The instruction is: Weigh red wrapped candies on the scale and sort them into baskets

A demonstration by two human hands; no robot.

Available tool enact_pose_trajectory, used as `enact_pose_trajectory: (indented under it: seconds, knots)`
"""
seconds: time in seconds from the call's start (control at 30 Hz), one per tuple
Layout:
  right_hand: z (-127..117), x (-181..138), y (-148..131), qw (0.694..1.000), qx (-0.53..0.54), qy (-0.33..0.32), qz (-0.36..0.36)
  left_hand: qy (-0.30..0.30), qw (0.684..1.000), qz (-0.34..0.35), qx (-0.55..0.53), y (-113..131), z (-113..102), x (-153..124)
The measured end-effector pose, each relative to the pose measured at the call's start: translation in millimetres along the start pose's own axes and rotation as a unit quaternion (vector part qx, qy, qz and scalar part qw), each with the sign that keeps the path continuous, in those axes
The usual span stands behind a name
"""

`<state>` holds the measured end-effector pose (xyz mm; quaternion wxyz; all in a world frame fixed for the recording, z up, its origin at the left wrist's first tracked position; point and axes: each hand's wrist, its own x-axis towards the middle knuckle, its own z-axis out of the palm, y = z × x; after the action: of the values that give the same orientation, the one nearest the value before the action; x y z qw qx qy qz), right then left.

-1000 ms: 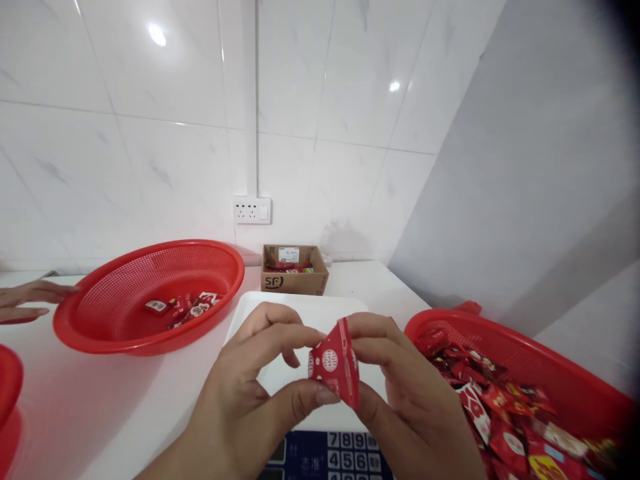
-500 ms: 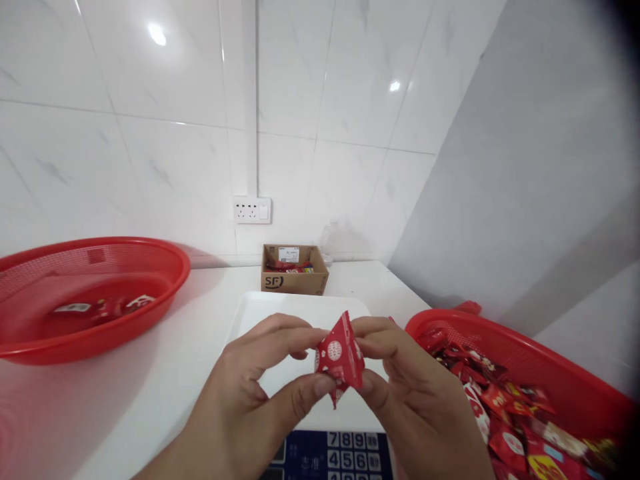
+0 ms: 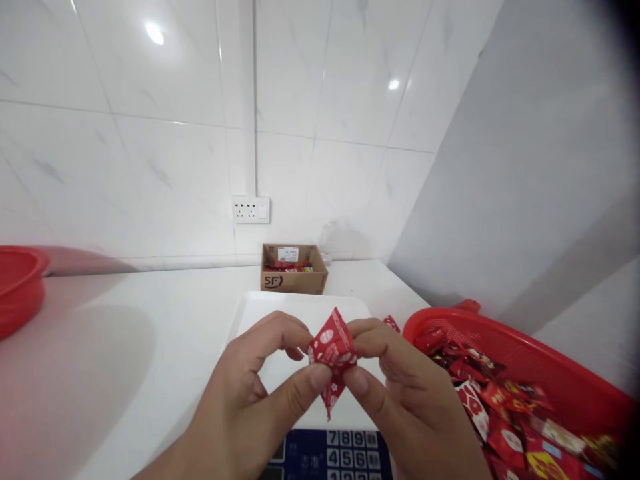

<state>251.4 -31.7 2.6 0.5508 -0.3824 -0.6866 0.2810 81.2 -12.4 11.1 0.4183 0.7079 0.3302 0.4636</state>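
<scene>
A small red packet with white print [image 3: 332, 353] is pinched between both hands above the white tray of a scale [image 3: 255, 313]. My left hand [image 3: 250, 393] grips its left side with thumb and fingers. My right hand [image 3: 405, 393] grips its right side the same way. The packet is crumpled, with one corner pointing down. Below my hands the scale's blue keypad [image 3: 330, 457] shows.
A red mesh basket [image 3: 550, 373] full of red wrapped packets sits at the right. A small cardboard box [image 3: 294, 268] stands by the tiled wall under a socket [image 3: 251, 209]. Another red basket [image 3: 17, 287] shows at the far left edge of the white counter.
The red basket on the left has slid away leftward, almost out of view, and the other person's hand is gone. The packet has been turned and crumpled between my fingers.
</scene>
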Motion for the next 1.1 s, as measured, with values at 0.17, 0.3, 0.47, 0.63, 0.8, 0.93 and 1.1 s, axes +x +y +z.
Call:
enact_pose_trajectory:
  seconds: [0.17,0.3,0.47,0.63,0.8,0.93,1.1]
  knots:
    - [0.4,1.1,-0.8,1.0,-0.008,-0.005,-0.005,-0.013,1.0,-0.012,0.003,0.7,2.4,2.4]
    - [0.9,1.7,-2.1,1.0,-0.007,-0.008,-0.009,-0.013,0.999,-0.028,0.014,4.4,4.4,3.1]
    - [0.4,2.7,-3.2,0.999,-0.021,-0.015,-0.026,-0.011,0.999,-0.044,0.03,6.5,5.7,2.3]
    - [1.1,1.2,-2.6,1.0,-0.022,-0.01,-0.011,0.007,0.998,-0.057,0.022,4.6,6.1,1.0]
    - [0.3,1.1,-2.1,0.997,-0.058,-0.043,0.001,-0.01,0.998,-0.055,0.027,-0.5,3.9,1.5]
    - [-0.1,3.7,-1.7,0.996,-0.085,-0.031,-0.016,-0.018,0.998,-0.054,0.04,-3.4,3.6,3.2]
    - [2.5,8.3,2.4,0.977,-0.199,-0.003,-0.074,0.023,0.999,-0.019,0.039,-5.9,4.3,4.8]
